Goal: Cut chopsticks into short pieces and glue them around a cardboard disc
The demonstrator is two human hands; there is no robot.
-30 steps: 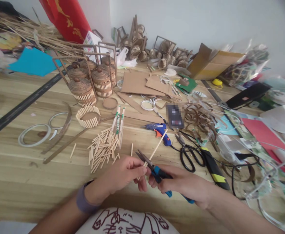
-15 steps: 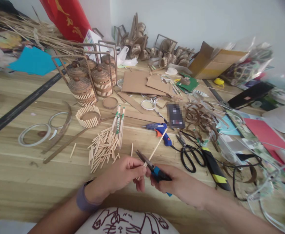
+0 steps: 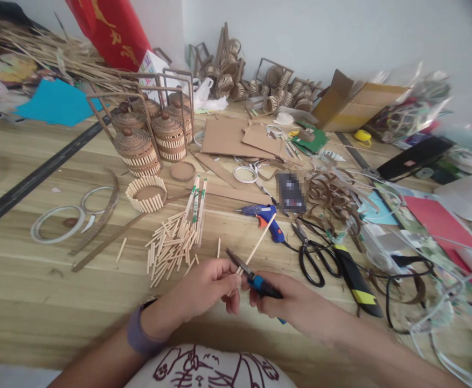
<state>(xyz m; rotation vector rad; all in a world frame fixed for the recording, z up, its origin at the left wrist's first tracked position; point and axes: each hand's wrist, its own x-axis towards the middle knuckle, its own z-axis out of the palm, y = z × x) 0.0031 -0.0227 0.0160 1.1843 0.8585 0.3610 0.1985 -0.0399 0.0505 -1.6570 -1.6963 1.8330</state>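
My left hand pinches a thin wooden stick near its lower end; the rest slants up to the right. My right hand is wrapped round pliers with blue and black handles. Their dark jaws lie across the stick just above my left fingertips; whether they bite into it I cannot tell. A pile of short cut sticks lies beyond my left hand, with paper-wrapped chopsticks on its far side. One loose short piece rests near the plier tips.
A blue glue gun, black scissors and a black-yellow tool handle lie to the right. A small stick-walled ring and lidded baskets stand at the left. Tape rolls and cardboard lie farther out.
Almost nothing differs. The stick and the pliers have shifted very slightly, with both hands keeping their hold.
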